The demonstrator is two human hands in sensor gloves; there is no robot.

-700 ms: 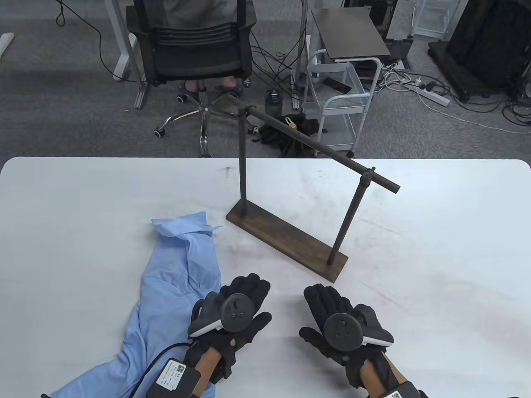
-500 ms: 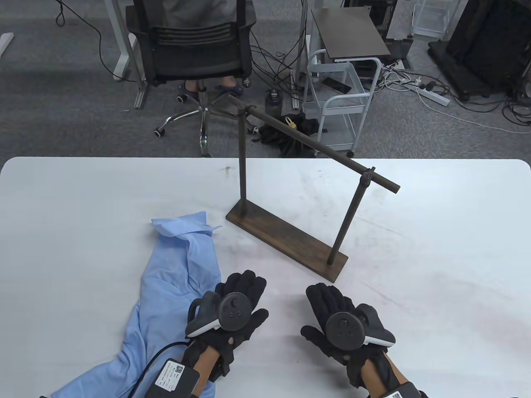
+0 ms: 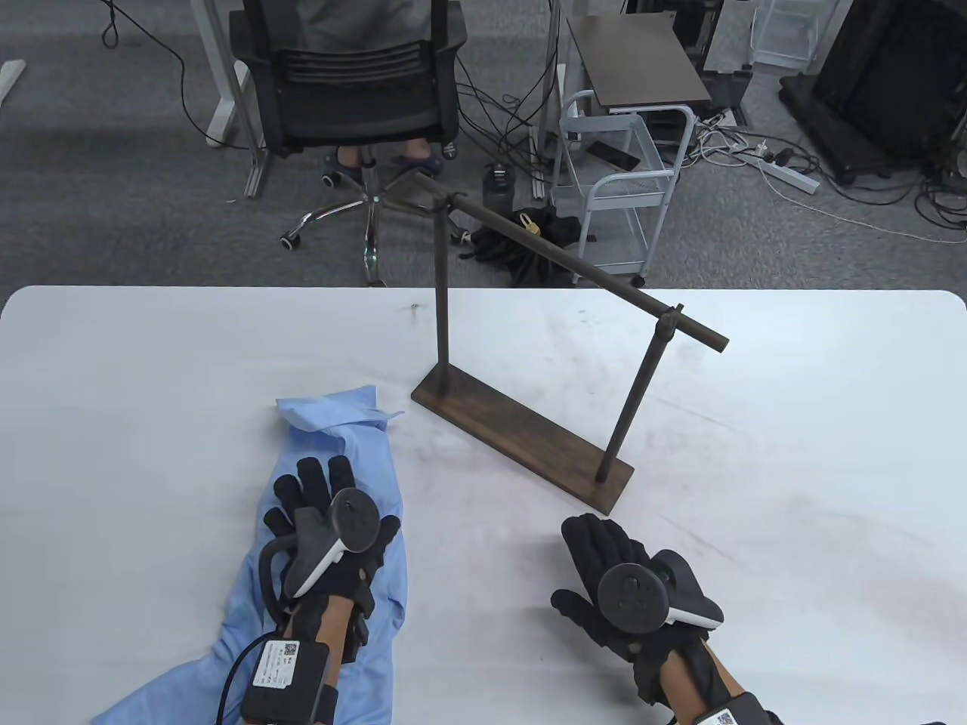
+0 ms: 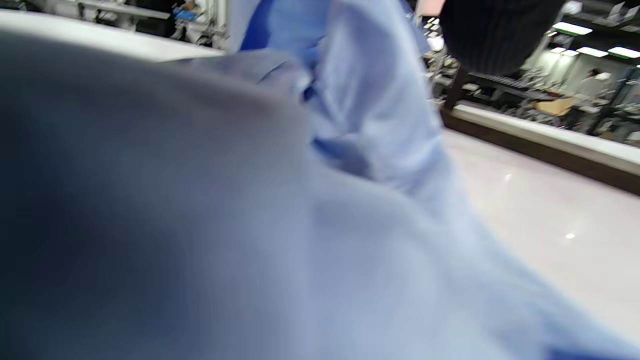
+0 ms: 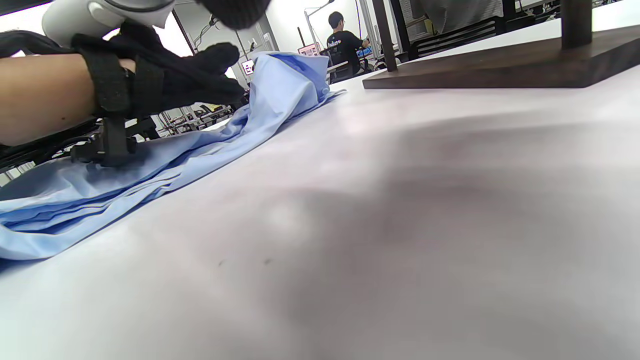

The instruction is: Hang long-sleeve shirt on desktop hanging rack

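The white rectangular table (image 3: 793,468) is carrying everything. The light-blue long-sleeve cotton shirt (image 3: 363,453) is lying crumpled at its near left, just beside the dark wooden hanging rack (image 3: 521,438). The left hand (image 3: 332,529) is resting on the shirt, fingers spread; the right hand (image 3: 619,581) is lying flat and unclenched on bare tabletop.

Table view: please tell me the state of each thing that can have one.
Long-sleeve shirt: crumpled flat on the table, not hung.
Hanging rack: upright, bar bare.
Left hand: fingers spread, over the shirt.
Right hand: open, over the bare table.
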